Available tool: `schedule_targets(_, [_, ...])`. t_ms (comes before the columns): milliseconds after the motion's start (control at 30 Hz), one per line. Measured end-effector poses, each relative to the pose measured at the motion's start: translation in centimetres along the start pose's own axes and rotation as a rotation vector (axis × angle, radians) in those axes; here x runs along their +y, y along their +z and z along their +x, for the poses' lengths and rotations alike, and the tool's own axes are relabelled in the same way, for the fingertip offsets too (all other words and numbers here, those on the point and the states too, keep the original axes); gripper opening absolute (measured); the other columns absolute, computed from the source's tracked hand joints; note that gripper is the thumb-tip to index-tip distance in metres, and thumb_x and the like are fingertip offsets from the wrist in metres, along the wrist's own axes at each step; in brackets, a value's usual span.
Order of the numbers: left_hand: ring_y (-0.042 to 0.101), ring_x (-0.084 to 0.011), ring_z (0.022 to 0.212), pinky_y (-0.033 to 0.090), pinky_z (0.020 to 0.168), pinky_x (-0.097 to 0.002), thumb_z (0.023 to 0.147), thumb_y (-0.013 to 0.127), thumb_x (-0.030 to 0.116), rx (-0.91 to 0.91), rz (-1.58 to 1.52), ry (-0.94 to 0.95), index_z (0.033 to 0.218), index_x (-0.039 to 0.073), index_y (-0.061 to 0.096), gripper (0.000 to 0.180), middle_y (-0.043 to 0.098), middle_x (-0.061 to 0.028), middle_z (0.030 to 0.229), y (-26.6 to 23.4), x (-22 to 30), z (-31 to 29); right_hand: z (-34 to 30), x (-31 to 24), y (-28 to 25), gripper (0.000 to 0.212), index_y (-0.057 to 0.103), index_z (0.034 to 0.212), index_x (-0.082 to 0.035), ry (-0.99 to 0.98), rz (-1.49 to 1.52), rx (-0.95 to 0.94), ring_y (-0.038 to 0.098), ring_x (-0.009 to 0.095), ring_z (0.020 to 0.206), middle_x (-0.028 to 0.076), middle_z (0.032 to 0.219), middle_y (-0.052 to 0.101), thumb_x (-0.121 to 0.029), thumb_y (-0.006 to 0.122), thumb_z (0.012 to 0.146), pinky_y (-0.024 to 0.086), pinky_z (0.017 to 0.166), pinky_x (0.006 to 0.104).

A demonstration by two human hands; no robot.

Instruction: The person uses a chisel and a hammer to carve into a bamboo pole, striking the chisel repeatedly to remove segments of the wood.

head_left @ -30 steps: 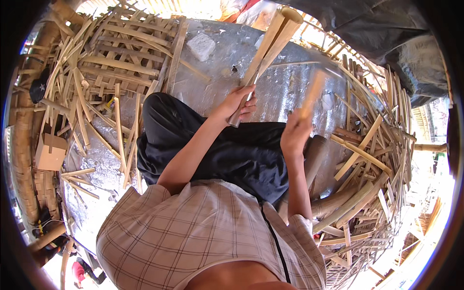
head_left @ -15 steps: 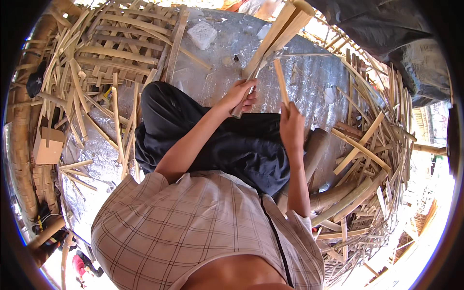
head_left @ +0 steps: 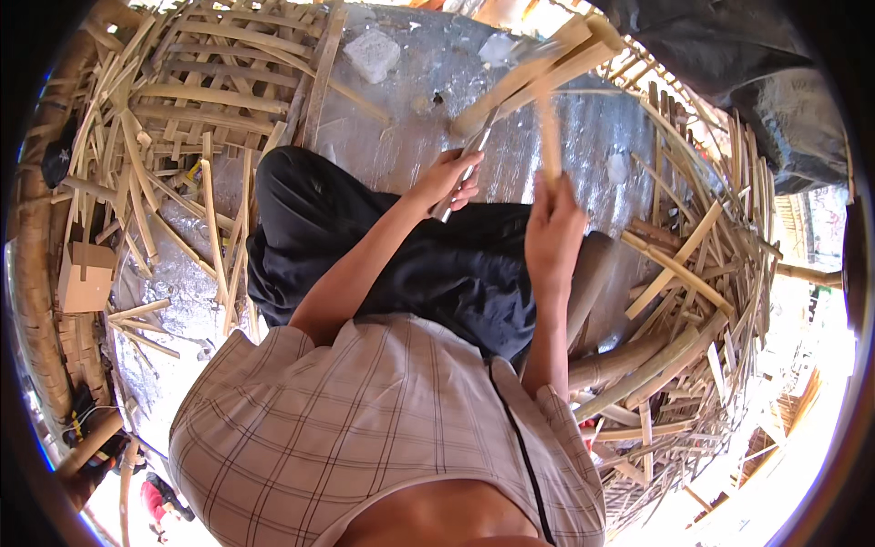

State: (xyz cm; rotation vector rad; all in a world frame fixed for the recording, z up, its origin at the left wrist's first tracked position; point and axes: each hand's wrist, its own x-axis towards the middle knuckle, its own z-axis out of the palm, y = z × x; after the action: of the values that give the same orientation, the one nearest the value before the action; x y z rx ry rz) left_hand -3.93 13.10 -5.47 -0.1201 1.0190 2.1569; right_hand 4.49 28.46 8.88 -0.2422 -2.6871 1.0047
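My left hand (head_left: 447, 180) grips the handle of a metal blade (head_left: 467, 167) whose edge sits in the end of a split bamboo piece (head_left: 538, 68) that reaches up and to the right. My right hand (head_left: 550, 232) holds a short bamboo stick (head_left: 547, 132) upright, its top close to the split bamboo. Both hands hover above my lap in black trousers (head_left: 410, 264). My checked shirt (head_left: 365, 428) fills the lower middle of the view.
Grey metal sheeting (head_left: 410, 109) covers the ground ahead. Cut bamboo strips lie heaped at left (head_left: 173, 146) and right (head_left: 702, 273). A small cardboard box (head_left: 87, 278) sits at far left. A grey block (head_left: 372, 55) lies at top, dark cloth (head_left: 729, 55) at upper right.
My right hand has swung the short stick from the right, inward and up toward the split bamboo. The left hand keeps the blade in the bamboo.
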Motion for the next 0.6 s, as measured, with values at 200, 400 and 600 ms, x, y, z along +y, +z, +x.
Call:
schedule_targets(200, [0.038, -0.0087, 0.042, 0.032, 0.033, -0.0267, 0.101, 0.060, 0.034, 0.030, -0.028, -0.003, 0.091, 0.011, 0.048, 0.029, 0.042, 0.0012, 0.061, 1.3, -0.1, 0.7, -0.7, 5.2, 3.1, 0.022, 0.053, 0.092, 0.002, -0.020, -0.012, 0.018, 0.054, 0.050, 0.060, 0.027, 0.066, 0.057, -0.016, 0.057, 0.102, 0.041, 0.051, 0.0455])
schedule_targets(400, [0.039, -0.0067, 0.042, 0.031, 0.033, -0.0243, 0.101, 0.060, 0.034, 0.032, -0.032, -0.027, 0.090, 0.011, 0.048, 0.028, 0.042, 0.0018, 0.061, -0.2, -0.5, 0.6, -0.7, 1.9, 1.3, 0.021, 0.052, 0.095, 0.003, 0.003, 0.050, 0.130, 0.055, 0.044, 0.055, 0.025, 0.064, 0.055, -0.015, 0.057, 0.103, 0.041, 0.050, 0.0419])
schedule_targets(600, [0.037, -0.0078, 0.043, 0.029, 0.034, -0.0265, 0.102, 0.059, 0.034, 0.126, -0.030, -0.032, 0.088, 0.011, 0.048, 0.029, 0.043, 0.0015, 0.062, 0.5, 0.2, 0.8, -0.7, 6.8, 6.2, 0.017, 0.051, 0.096, 0.003, -0.178, -0.155, -0.046, 0.058, 0.041, 0.052, 0.022, 0.061, 0.054, -0.012, 0.055, 0.103, 0.041, 0.049, 0.0414])
